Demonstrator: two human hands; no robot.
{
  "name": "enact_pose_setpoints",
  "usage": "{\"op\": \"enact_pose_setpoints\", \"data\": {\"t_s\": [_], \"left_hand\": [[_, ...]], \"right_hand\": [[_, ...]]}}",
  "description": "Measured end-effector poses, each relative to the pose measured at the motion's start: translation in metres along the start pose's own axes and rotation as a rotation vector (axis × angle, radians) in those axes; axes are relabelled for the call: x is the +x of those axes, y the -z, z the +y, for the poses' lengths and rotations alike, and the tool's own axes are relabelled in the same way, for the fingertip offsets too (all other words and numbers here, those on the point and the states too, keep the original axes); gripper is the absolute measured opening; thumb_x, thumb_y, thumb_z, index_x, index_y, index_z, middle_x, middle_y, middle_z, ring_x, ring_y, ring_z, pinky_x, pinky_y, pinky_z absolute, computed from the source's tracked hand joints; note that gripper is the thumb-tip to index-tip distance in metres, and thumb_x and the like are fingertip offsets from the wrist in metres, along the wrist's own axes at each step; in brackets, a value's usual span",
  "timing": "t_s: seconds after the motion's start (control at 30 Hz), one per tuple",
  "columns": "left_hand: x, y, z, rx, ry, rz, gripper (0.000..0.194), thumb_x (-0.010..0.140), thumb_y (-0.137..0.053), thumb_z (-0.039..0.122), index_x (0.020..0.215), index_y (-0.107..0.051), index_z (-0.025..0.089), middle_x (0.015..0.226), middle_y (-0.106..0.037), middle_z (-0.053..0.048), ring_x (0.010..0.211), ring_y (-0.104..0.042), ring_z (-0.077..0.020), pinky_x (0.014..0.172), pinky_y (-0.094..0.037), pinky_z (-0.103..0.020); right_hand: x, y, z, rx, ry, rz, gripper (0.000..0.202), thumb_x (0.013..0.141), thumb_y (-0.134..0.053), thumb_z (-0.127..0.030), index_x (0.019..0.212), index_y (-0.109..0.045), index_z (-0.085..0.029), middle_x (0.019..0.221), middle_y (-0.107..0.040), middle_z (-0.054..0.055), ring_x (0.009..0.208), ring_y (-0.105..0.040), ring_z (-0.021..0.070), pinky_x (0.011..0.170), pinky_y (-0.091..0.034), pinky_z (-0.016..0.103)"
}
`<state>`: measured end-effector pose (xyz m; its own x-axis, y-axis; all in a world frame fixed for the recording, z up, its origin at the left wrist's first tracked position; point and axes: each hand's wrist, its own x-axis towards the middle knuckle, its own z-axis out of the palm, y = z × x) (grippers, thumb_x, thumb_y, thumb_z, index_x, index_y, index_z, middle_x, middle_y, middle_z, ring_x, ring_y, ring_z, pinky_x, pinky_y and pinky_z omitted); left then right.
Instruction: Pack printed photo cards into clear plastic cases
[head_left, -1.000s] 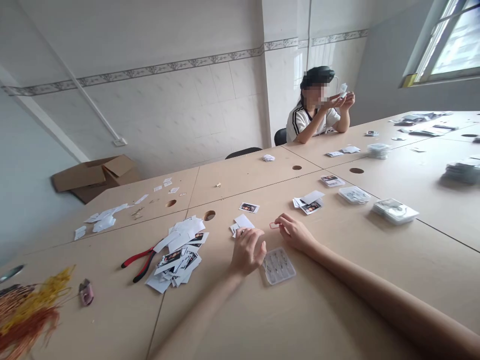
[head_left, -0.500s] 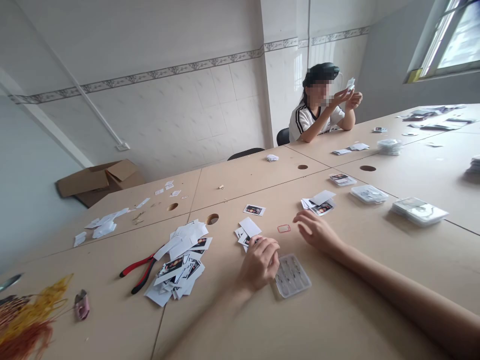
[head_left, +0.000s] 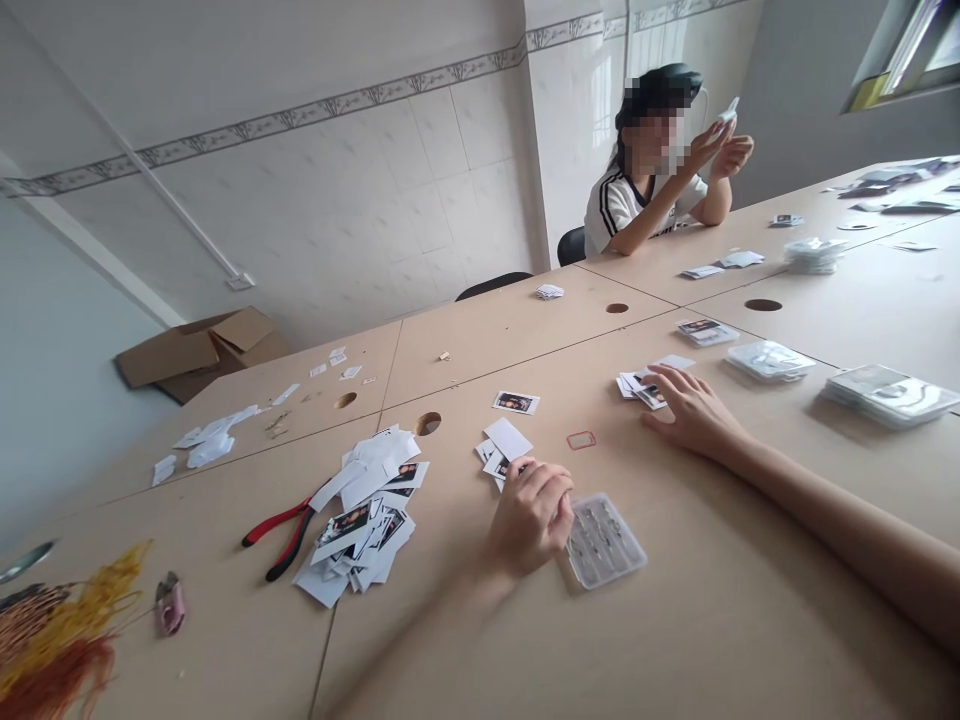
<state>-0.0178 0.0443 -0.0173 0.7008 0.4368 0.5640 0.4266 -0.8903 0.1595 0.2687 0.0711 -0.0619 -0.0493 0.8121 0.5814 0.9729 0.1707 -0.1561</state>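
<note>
My left hand (head_left: 531, 518) is curled closed on the table, with its fingertips hidden from view. Against its right side lies a clear plastic case (head_left: 628, 575) with several slim metal pieces in rows. Beyond the knuckles is a small pile of white and photo cards (head_left: 510, 438), partly covered by the hand. My right hand (head_left: 694, 412) reaches over another loose card pile (head_left: 628, 386), fingers apart and with nothing visible in them. Between the hands lies a small red-rimmed tag (head_left: 581, 440). A single photo card (head_left: 516, 403) rests further back.
Left of my hands are a large heap of cards (head_left: 360, 560) and red-handled pliers (head_left: 281, 535). Small pink cutters (head_left: 170, 603) lie near tangled yellow thread (head_left: 101, 600). Stacked clear cases (head_left: 892, 392) stand at right. Across the table sits a person (head_left: 637, 205) with raised hands.
My right hand has moved right and away from me, onto the right-hand card pile. My left hand stays curled beside the clear case. The view has shifted slightly.
</note>
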Motion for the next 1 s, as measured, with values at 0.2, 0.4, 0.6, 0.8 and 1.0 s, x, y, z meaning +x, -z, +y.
{"op": "enact_pose_setpoints", "data": {"t_s": [0.2,0.4,0.6,0.8,1.0], "left_hand": [[0.001,0.000,-0.001,-0.012,0.007,-0.022,0.013,0.076,-0.040,0.010,0.079,-0.051,0.017,0.085,-0.061,-0.002,0.083,-0.054,-0.0125,0.086,-0.031,-0.033],[0.001,-0.001,0.001,-0.015,0.007,-0.042,0.013,0.076,-0.040,0.010,0.080,-0.050,0.017,0.083,-0.061,-0.001,0.081,-0.054,-0.0118,0.087,-0.030,-0.032],[0.001,-0.003,-0.001,-0.014,0.001,-0.044,0.013,0.077,-0.039,0.011,0.078,-0.051,0.017,0.079,-0.061,0.000,0.075,-0.053,-0.0117,0.086,-0.032,-0.032],[0.001,-0.003,-0.003,-0.008,-0.019,-0.065,0.013,0.077,-0.038,0.012,0.078,-0.049,0.018,0.076,-0.061,0.000,0.071,-0.053,-0.0115,0.083,-0.033,-0.031],[0.001,-0.004,-0.002,-0.004,-0.021,-0.086,0.012,0.077,-0.038,0.011,0.076,-0.048,0.017,0.074,-0.060,0.001,0.070,-0.052,-0.0104,0.084,-0.033,-0.030]], "right_hand": [[0.000,-0.002,0.023,-0.098,-0.107,-0.078,0.051,0.079,-0.042,-0.044,0.120,-0.037,-0.014,0.121,-0.048,0.015,0.117,-0.038,0.0292,0.095,-0.027,0.048],[0.003,0.003,0.026,-0.126,-0.044,-0.048,0.036,0.084,-0.034,-0.041,0.102,-0.050,-0.014,0.097,-0.061,0.012,0.095,-0.053,0.0248,0.086,-0.035,0.039],[0.003,0.012,0.023,-0.175,-0.171,-0.060,0.029,0.087,-0.028,-0.032,0.096,-0.052,-0.016,0.077,-0.064,0.008,0.069,-0.058,0.0210,0.055,-0.037,0.028],[0.004,0.016,0.023,-0.195,-0.117,-0.134,0.029,0.082,-0.036,-0.026,0.106,-0.048,-0.015,0.083,-0.065,0.009,0.065,-0.059,0.0206,0.051,-0.034,0.026],[0.004,0.015,0.023,-0.190,-0.061,-0.083,0.030,0.080,-0.035,-0.020,0.106,-0.047,-0.012,0.087,-0.064,0.013,0.068,-0.059,0.0221,0.057,-0.036,0.028]]}}
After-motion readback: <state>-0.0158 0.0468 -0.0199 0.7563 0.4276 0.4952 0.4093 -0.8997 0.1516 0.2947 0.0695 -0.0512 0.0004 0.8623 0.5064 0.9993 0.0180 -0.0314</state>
